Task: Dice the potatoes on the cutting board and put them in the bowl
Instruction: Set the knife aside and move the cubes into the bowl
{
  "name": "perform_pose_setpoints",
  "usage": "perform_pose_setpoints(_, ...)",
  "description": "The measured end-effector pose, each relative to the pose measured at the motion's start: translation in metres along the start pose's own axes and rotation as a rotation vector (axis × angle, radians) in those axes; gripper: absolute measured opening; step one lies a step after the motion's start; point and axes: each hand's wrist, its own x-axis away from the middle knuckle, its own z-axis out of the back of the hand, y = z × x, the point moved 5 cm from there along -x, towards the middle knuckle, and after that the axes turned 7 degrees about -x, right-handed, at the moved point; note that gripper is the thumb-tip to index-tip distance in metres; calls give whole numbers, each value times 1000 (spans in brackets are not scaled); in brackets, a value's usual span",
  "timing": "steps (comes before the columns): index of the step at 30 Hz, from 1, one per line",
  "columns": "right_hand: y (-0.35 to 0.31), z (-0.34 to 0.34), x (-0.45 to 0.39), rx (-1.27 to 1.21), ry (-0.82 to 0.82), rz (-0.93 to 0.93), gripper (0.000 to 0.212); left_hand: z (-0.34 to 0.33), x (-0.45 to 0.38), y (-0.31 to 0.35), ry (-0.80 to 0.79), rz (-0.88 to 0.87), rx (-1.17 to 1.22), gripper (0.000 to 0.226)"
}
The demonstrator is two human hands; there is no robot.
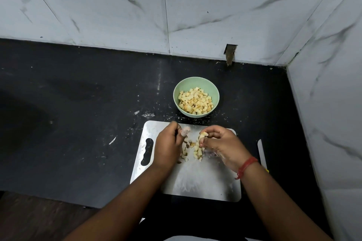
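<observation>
Palms are turned away from the camera, so most of the fingers are hidden; the left hand [168,144] is curled, its tips blurred, and whether it holds any dice I cannot tell; the right hand [221,146] pinches a few dice [203,134] in its curled fingers, just above the board [205,186]; more potato dice [193,151] lie on the board between both hands, partly covered by them; a knife [261,152] lies on the desk [78,123] just right of the board, its handle hidden behind the right wrist; a green bowl [196,84] stands on the desk just beyond the board, about half full of diced potato [195,101]; a red thread [245,166] circles the right wrist.
</observation>
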Motion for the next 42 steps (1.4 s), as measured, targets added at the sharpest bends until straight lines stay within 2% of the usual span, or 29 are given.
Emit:
perform_pose_setpoints(4, -39, -6, -7, -107, -55, 50, 29, 4, -30, 42, 49, -80, 133, 50)
perform_pose_setpoints(6, -66, -12, -22, -100, -57, 138, 28, 5, -56, 60, 74, -104, 93, 51)
perform_pose_setpoints(7, -80, -15, -33, -21, -23, 198, 27, 3, -72, 66, 73, -98, 47, 49)
perform_pose_setpoints(8, -91, -17, -44, 141, 32, 267, 27, 3, -87, 70, 54, -81, -5, 45)
perform_pose_setpoints(11, -110, -28, -71, 930, 95, 369, 29, -1, -121, 69, -50, -19, -201, 44)
perform_pose_setpoints(12, -111, -29, -76, 1068, 87, 377, 32, 1, -126, 66, -62, -3, -215, 46)
perform_pose_setpoints(13, -111, -29, -76, 1102, 91, 405, 34, 5, -127, 64, -57, 10, -192, 50)
perform_pose_setpoints(16, -117, -27, -65, 997, 166, 565, 28, 17, -114, 56, -38, 17, -56, 58)
perform_pose_setpoints(23, -96, -26, -33, 771, 233, 697, 20, 38, -55, 20, 139, -67, 101, 40)
perform_pose_setpoints(25, -81, -30, -19, 758, 178, 722, 16, 41, -38, 5, 156, -78, 31, 37)
perform_pose_setpoints(27, -57, -36, -11, 812, 84, 662, 11, 40, -23, -8, 131, -109, -103, 41)
perform_pose_setpoints(31, -11, -41, -15, 1016, -51, 498, 10, 21, -7, -21, -46, -281, -404, 42)
perform_pose_setpoints(34, 0, -39, -14, 1160, -103, 485, 4, 12, -2, -27, -121, -391, -509, 43)
perform_pose_setpoints(36, 0, -35, -8, 1260, -103, 505, 14, 10, 6, -31, -114, -485, -611, 38)
perform_pose_setpoints(40, 5, -24, 0, 1419, -102, 358, 62, 7, 23, -44, -128, -564, -793, 48)
perform_pose_setpoints(42, 12, -27, 1, 1450, -114, 327, 75, 4, 24, -43, -132, -596, -814, 47)
